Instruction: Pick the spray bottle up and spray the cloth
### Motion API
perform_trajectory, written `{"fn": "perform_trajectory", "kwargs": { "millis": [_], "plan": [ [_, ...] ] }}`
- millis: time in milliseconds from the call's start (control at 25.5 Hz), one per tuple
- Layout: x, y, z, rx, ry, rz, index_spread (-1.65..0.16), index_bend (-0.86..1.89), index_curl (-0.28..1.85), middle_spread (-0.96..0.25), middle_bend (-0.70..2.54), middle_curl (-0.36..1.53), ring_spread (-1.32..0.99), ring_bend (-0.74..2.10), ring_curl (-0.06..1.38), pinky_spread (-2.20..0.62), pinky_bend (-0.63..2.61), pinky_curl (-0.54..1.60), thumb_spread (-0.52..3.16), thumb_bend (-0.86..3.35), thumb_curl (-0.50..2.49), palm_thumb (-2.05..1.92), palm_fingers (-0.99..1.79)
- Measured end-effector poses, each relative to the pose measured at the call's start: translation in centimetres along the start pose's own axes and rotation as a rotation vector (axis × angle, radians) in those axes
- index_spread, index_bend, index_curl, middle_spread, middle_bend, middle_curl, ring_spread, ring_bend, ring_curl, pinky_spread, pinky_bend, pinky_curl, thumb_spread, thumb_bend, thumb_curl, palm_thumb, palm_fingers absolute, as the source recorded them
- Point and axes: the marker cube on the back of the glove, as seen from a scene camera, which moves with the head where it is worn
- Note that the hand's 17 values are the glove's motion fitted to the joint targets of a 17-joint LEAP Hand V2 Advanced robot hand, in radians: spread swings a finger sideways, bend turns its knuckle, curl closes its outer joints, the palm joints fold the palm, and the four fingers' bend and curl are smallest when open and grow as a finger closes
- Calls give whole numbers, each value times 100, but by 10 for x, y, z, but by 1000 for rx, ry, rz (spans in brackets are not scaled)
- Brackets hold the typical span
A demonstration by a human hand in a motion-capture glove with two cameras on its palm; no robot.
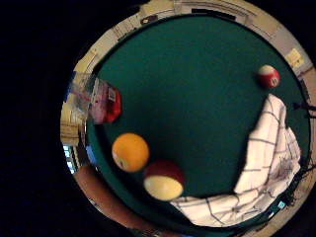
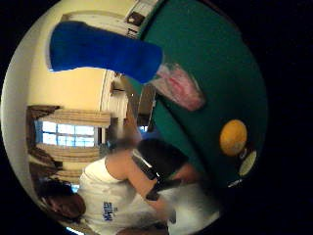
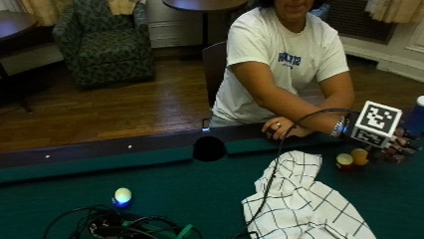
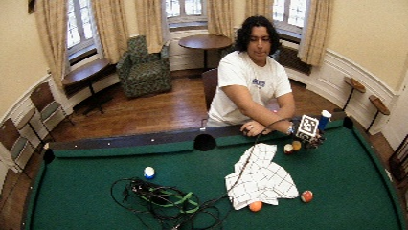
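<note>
Green pool table (image 4: 96,191): checked cloth (image 4: 261,179), several balls, cable tangle (image 4: 159,201).

Wood floor (image 4: 153,112), green armchair (image 4: 145,67), curtained windows (image 4: 185,7).

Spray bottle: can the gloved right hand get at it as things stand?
Probably yes: the right hand is close beside the spray bottle, with nothing between them; the two balls lie toward the cloth.
</note>
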Motion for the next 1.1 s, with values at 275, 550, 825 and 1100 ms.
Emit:
{"fn": "perform_trajectory", "kwargs": {
  "millis": [275, 550, 825, 1100],
  "plan": [
    [47, 66, -60, -15, 196, 47, -45, 13, 30, -19, 19, 36, -17, 34, 31, 21, 32, 34, 88, -5, 41, 31, 15],
    [92, 134, -119, -35, 340, 120, -45, 13, 29, -18, 20, 36, -16, 34, 31, 21, 31, 34, 88, -5, 38, 28, 17],
    [112, 179, -176, -23, 413, 186, -46, 14, 27, -17, 20, 36, -15, 33, 31, 22, 30, 34, 86, -4, 37, 25, 18],
    [135, 201, -231, 8, 458, 303, -46, 13, 26, -16, 21, 36, -15, 33, 31, 22, 30, 34, 85, -4, 36, 24, 19]
  ]
}}
